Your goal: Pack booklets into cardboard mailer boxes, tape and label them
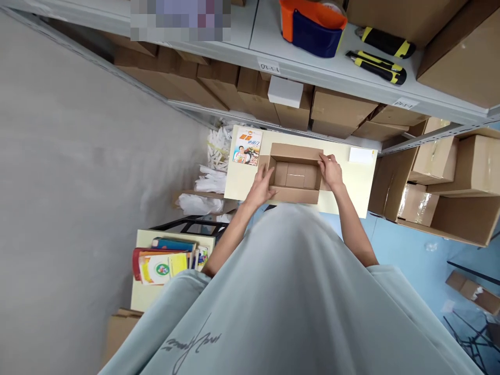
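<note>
An open cardboard box (296, 195) sits on a pale yellow tabletop (353, 200), its flaps folded outward and its bottom bare inside. My left hand (261, 188) is at the box's left end, thumb and fingers apart, gripping around the wall and flap near the front corner. At the opposite end, my right hand (331, 172) has its fingers closed on the far right corner and side flap. Left of the box lies a printed leaflet (247, 147) with a picture of a person and food. A small white card or box (361, 155) rests to the right.
Above, a metal shelf (234, 52) carries an orange and blue tape dispenser (316, 31) and utility knives (380, 67). Cartons (344, 107) fill the shelf below. A large open carton (464, 219) stands right, books (164, 263) lie lower left, and a grey wall (78, 156) bounds the left.
</note>
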Demonstrator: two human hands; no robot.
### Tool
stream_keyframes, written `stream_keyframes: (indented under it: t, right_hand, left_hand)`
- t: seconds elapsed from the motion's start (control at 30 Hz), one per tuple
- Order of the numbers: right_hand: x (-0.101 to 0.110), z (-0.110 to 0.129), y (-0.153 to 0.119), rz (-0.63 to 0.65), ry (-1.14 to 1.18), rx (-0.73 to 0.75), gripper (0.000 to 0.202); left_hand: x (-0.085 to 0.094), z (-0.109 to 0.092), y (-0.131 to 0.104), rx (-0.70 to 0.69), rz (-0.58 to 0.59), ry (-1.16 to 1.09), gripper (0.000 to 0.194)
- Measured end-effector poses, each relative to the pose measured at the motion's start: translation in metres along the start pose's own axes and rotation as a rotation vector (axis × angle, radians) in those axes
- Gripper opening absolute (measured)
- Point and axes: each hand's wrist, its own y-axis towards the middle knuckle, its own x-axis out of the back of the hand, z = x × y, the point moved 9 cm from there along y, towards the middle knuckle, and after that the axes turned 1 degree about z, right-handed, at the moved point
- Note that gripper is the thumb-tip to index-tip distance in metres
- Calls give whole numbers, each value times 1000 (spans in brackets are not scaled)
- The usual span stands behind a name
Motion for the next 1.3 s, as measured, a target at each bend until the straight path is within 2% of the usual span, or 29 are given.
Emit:
stream_keyframes:
  t: [0.1, 0.3, 0.53, 0.73, 0.83, 0.9, 1.03, 1.1, 1.13, 1.2, 1.27, 1.3]
  right_hand:
    - [-7, -7, 6, -45, 80, 14, 58]
    - [-17, -13, 9, -87, 152, 71, 62]
    - [-13, -4, -3, -117, 61, 12, 64]
    - [-9, 15, -18, -68, -110, -86, 70]
    - [0, 22, -29, -97, -135, -125, 70]
    - [8, 27, -44, -155, -142, -140, 68]
    - [20, 31, -86, -324, -97, -190, 66]
    - [22, 27, -110, -429, -41, -236, 66]
    - [22, 25, -121, -481, -10, -266, 67]
    - [19, 15, -142, -577, 70, -361, 71]
    - [7, 0, -161, -616, 235, -519, 79]
    - [-5, -7, -169, -596, 360, -601, 83]
  left_hand:
    - [-4, 4, 5, 13, -15, 36, 94]
    - [-4, 10, 15, -11, -25, 49, 103]
    - [-3, 6, 13, -49, -19, 84, 102]
    - [8, 6, 3, -120, 2, 10, 101]
    - [22, 9, -3, -181, 11, -75, 90]
    - [42, 17, -7, -209, -28, -150, 74]
    - [90, 50, -11, -185, -188, -324, 52]
    - [100, 71, -8, -116, -226, -396, 52]
    - [100, 81, -5, -61, -218, -430, 55]
    - [86, 99, 0, 85, -131, -522, 65]
    - [58, 108, 0, 218, 39, -671, 68]
    - [44, 107, -2, 260, 132, -755, 66]
